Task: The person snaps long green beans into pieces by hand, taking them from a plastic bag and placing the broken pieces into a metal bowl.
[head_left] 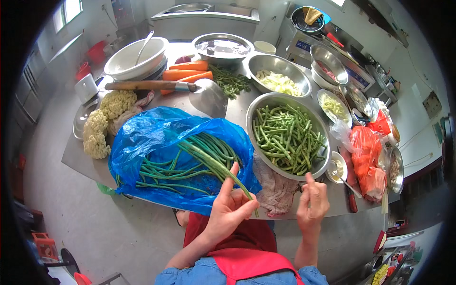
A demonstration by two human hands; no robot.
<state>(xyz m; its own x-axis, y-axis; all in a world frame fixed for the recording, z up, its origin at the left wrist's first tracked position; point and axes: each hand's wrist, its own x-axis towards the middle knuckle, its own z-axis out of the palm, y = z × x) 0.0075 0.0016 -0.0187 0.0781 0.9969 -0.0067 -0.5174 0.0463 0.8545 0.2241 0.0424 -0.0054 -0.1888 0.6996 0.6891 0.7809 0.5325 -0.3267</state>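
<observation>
Several long green beans are gripped in my left hand, their near ends sticking out past the thumb. They slant over an opened blue plastic bag, where more long beans lie. Just in front of a steel bowl is my right hand; its index finger is stretched toward the rim and the other fingers are loosely bent. I see nothing held in it. Short cut bean pieces fill that bowl. A crumpled brownish cloth lies between the bag and the bowl, at the table's near edge.
A cleaver with a wooden handle lies behind the bag, near carrots and cauliflower. To the right are a small sauce bowl, a knife with a red handle and a red plastic bag. Other bowls stand farther back.
</observation>
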